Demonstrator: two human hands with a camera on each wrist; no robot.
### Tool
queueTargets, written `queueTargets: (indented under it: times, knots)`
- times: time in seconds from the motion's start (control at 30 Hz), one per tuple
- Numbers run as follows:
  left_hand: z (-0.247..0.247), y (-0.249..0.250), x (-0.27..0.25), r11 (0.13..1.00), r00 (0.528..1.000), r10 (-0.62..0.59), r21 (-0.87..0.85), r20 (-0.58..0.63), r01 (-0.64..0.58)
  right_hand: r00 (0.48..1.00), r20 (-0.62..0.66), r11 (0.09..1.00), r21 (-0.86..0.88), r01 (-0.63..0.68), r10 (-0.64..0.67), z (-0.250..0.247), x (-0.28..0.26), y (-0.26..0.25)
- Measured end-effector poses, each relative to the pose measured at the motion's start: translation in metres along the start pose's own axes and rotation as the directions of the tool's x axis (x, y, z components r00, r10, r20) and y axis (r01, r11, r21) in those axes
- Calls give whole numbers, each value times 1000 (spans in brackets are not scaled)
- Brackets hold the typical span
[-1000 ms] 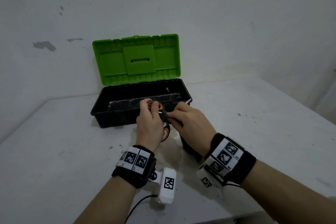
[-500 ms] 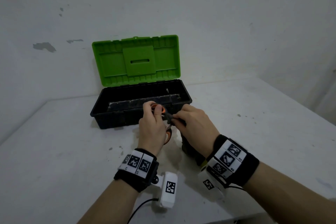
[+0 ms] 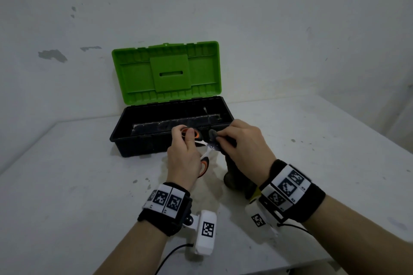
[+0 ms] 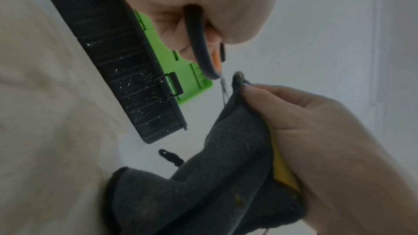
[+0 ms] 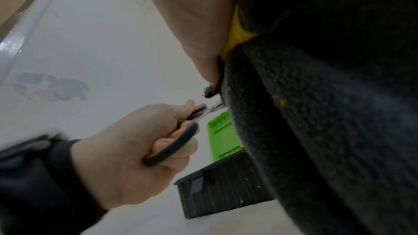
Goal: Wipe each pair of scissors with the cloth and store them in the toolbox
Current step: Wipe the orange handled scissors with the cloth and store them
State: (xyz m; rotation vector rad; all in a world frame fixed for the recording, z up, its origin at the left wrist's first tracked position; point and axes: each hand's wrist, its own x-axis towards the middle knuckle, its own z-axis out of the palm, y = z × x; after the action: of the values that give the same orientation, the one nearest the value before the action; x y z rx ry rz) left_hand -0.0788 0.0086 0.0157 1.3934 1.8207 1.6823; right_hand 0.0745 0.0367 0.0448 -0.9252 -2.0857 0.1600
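Observation:
My left hand [image 3: 183,152] grips a pair of scissors [image 3: 204,163] by its black-and-orange handles [image 5: 174,146], just in front of the toolbox. The blades point right into a dark grey cloth [image 4: 214,176] with a yellow edge. My right hand [image 3: 241,147] pinches that cloth around the blades, which are mostly hidden inside it; only a short bit of metal [image 4: 222,85] shows. The cloth's lower part [image 3: 237,181] hangs down to the table. The toolbox [image 3: 143,140] is black with an upright green lid [image 3: 166,73] and stands open behind my hands.
The white table [image 3: 78,185] meets a white wall at the back. A small black piece [image 4: 169,156] lies on the table by the toolbox's end. Wrist cameras and a cable [image 3: 169,257] hang below my forearms.
My right hand has slid the cloth to the right along the blades, away from the left hand. The scissor handles show more. The toolbox has not moved.

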Motion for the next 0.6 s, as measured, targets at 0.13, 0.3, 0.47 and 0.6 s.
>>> queueTargets:
  times: [0.13, 0.3, 0.47, 0.6]
  knots:
    - [3, 4, 1, 999, 1000, 13, -33, 8, -13, 987, 130, 994, -41, 98, -91, 8, -8, -14]
    - [-10, 0, 16, 987, 988, -92, -145, -127, 73, 932, 361, 985, -145, 95, -36, 8, -19, -6]
    - [-19, 2, 28, 961, 974, -162, -248, -160, 119, 978, 201, 999, -1, 50, -49, 1, -23, 4]
    - [-11, 4, 15, 977, 991, -97, -198, -89, 78, 993, 13, 993, 40, 114, -114, -1, -12, -4]
